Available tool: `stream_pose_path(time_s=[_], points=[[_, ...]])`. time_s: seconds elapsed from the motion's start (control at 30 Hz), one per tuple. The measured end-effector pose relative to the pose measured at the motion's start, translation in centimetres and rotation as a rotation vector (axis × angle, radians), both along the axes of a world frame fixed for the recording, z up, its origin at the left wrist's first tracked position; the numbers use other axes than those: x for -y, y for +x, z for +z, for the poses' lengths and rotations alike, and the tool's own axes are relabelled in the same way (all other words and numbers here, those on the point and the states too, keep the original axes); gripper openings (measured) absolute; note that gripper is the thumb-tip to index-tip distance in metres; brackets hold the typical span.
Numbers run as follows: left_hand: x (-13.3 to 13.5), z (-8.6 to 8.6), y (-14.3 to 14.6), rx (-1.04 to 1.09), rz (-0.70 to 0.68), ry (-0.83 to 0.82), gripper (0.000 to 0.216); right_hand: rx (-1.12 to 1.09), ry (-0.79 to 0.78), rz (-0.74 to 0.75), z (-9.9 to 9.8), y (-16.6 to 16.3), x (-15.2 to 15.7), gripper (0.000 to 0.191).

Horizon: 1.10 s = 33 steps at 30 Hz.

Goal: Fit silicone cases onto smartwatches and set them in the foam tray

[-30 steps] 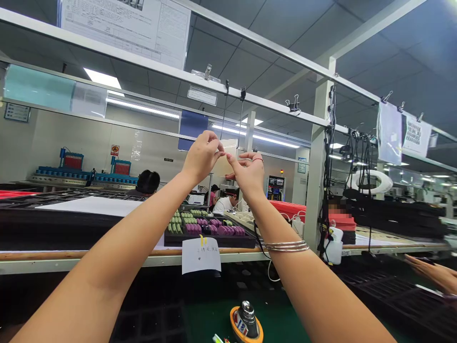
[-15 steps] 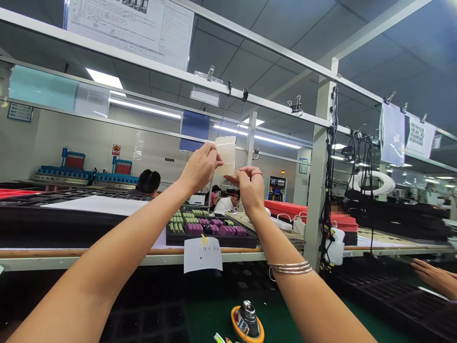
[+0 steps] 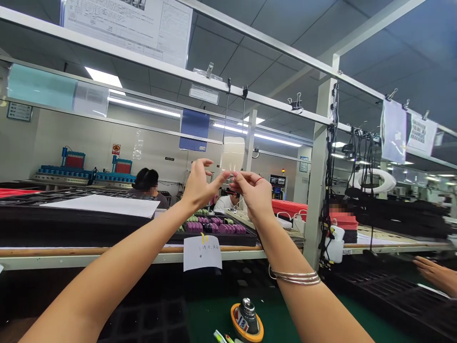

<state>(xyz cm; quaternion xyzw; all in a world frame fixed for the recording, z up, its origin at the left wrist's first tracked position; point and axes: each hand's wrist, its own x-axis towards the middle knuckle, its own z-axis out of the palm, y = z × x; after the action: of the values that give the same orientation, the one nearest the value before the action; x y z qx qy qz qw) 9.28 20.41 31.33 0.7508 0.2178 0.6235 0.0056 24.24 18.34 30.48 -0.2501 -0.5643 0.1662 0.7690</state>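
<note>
Head view: the left hand (image 3: 202, 186) and right hand (image 3: 254, 193) are raised half open, fingertips meeting at the lower edge of a translucent film sheet (image 3: 232, 153); which hand grips is unclear. A light edge pinch best protects its face.

The left hand (image 3: 202, 183) and right hand (image 3: 252, 195) have free air between the shelf rail (image 3: 143, 57) above and the tray (image 3: 214, 240) below.

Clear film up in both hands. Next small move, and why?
Probably close the left hand fingers onto the lower edge of the pale translucent film: it stands upright above the hands, its bottom at the right hand fingertips, while the left fingers look just apart from it.
</note>
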Motion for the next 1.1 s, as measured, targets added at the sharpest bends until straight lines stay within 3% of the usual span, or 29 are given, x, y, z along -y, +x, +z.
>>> stream_pose_path(time_s=[0.1,0.27,0.37,0.57,0.7,0.8,0.9,1.1], points=[[-0.5,0.0,0.5,0.017,-0.164,-0.235,0.055,0.023,-0.016,0.0,-1.1,0.4,0.0,0.048],[-1.2,-0.7,0.8,0.036,-0.316,-0.473,0.039,0.059,-0.061,-0.013,-3.4,1.0,0.0,0.048],[-1.0,-3.2,0.7,0.063,-0.352,-0.535,0.026,0.103,-0.109,-0.018,-5.5,1.5,0.3,0.046],[-0.1,-10.1,1.1,0.14,-0.383,-0.619,0.014,0.224,-0.233,-0.005,-11.0,2.2,0.6,0.046],[0.3,-12.8,1.3,0.183,-0.38,-0.658,0.012,0.308,-0.315,-0.019,-13.2,2.7,1.0,0.057],[0.6,-13.3,1.2,0.202,-0.373,-0.67,0.013,0.383,-0.374,-0.074,-14.2,3.9,1.9,0.064],[0.9,-13.0,1.2,0.199,-0.373,-0.668,0.014,0.507,-0.476,-0.165,-16.2,5.6,3.5,0.055],[1.2,-12.7,1.0,0.16,-0.39,-0.657,0.016,1.076,-0.934,-0.265,-24.9,8.7,6.5,0.021]])
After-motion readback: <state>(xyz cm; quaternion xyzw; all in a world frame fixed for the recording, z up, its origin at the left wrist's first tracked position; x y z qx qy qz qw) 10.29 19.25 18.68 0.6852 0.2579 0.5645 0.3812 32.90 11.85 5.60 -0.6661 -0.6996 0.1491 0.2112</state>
